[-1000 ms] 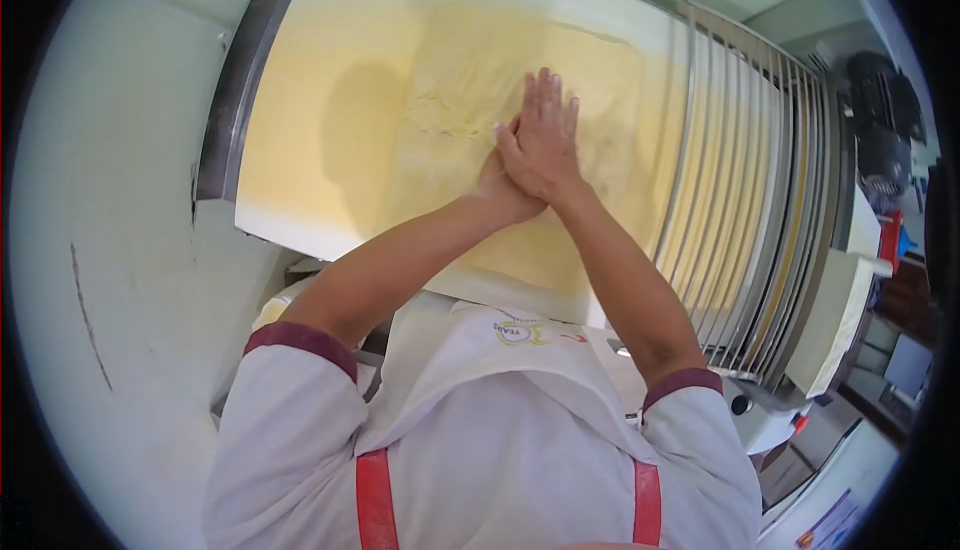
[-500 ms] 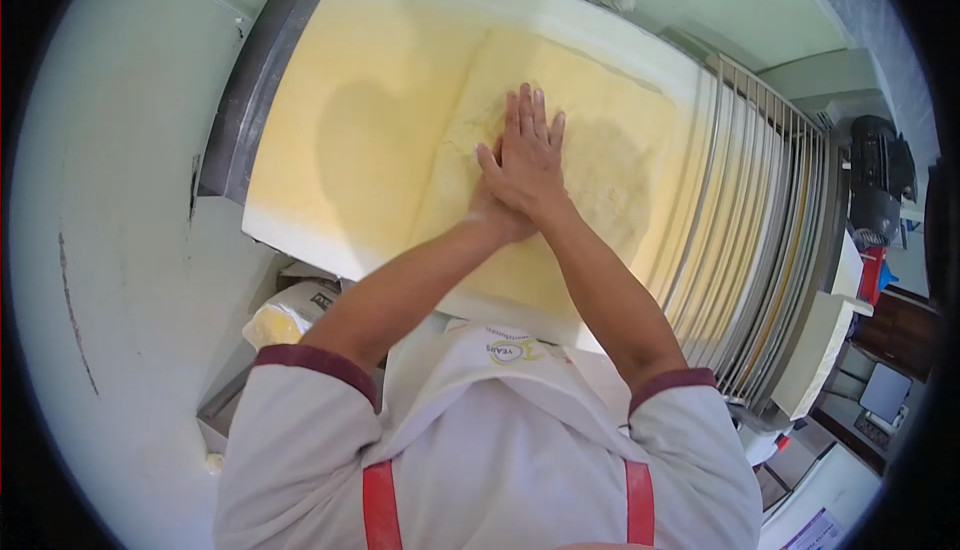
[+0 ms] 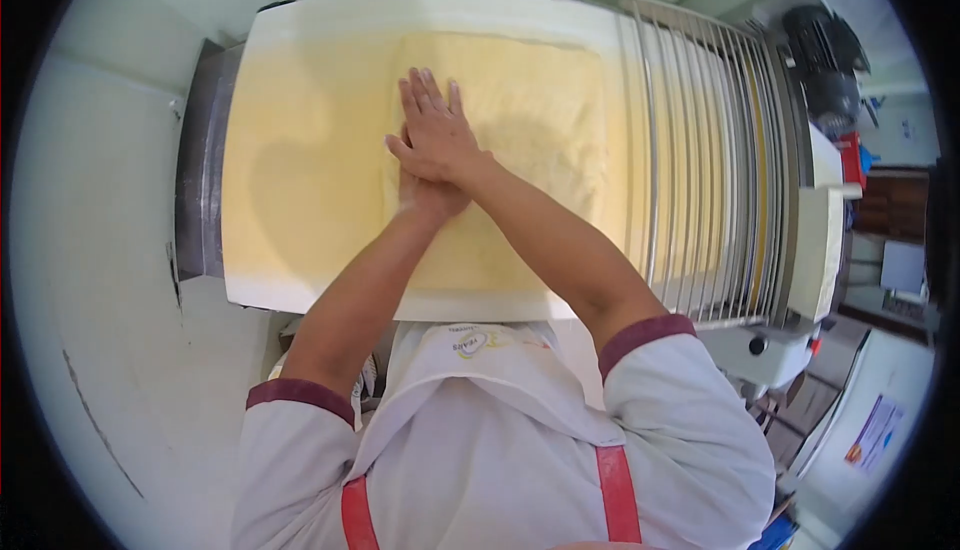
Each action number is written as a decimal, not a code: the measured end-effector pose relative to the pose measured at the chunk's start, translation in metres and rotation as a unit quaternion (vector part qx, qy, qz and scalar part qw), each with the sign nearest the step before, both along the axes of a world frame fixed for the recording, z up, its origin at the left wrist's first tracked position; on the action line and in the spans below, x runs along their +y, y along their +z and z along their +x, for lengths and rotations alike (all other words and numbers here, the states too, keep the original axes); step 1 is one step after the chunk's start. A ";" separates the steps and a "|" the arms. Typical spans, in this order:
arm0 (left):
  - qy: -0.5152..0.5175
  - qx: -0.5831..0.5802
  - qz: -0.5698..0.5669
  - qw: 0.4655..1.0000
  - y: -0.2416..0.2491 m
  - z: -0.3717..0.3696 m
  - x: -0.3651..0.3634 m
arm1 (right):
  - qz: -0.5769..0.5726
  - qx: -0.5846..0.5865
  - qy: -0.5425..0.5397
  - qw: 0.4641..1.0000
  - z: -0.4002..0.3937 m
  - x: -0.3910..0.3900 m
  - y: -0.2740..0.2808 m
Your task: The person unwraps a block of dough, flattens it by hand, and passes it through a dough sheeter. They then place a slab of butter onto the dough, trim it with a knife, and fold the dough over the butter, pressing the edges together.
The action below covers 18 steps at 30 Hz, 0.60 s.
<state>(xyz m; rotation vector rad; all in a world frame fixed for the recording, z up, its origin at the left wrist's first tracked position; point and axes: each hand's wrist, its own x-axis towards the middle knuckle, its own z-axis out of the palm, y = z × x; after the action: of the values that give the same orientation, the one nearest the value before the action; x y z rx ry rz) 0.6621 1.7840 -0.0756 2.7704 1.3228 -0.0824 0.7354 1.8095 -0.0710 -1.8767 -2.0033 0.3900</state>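
A wide, flat slab of pale yellow dough [image 3: 545,90] lies on the white, yellow-tinted machine bed [image 3: 310,130]. On the dough's left part, my right hand [image 3: 440,137] lies flat, its fingers stretched out and pointing away from me. It rests across the top of my left hand [image 3: 432,195]. Only the back and wrist side of my left hand show well; its fingers are mostly hidden beneath the right one. Both arms are extended, with the forearms meeting over the slab. The dough's surface looks slightly uneven under and beside the hands.
A metal wire guard [image 3: 690,160] spans the bed's right side. Beyond it stand a dark motor [image 3: 825,60] and a white machine housing [image 3: 818,250]. A grey metal tray [image 3: 200,170] borders the bed's left end. A pale wall [image 3: 100,200] stands farther left.
The camera view has turned and shifted, so the bed now looks level. Right hand stays over left on the dough, now nearer the slab's left edge.
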 end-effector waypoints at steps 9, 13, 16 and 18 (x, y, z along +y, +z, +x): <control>0.049 -0.131 -0.002 0.990 -0.011 -0.040 -0.027 | 0.155 0.266 -0.288 0.907 0.111 -0.232 0.051; 0.047 -0.125 0.001 0.991 -0.005 -0.038 -0.032 | 0.242 0.122 -0.401 0.875 0.197 -0.362 0.089; 0.014 -0.113 0.013 0.993 -0.016 -0.026 -0.058 | 0.306 -0.001 -0.452 0.838 0.266 -0.443 0.151; -0.056 -0.141 -0.027 0.988 -0.018 0.016 -0.115 | 0.318 -0.152 -0.445 0.823 0.314 -0.495 0.188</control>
<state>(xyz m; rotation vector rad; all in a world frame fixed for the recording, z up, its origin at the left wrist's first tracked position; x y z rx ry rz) 0.6780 1.6689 -0.0932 2.6847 1.0783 0.2548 1.0496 1.3142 0.1167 -2.1759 -0.9491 -0.7762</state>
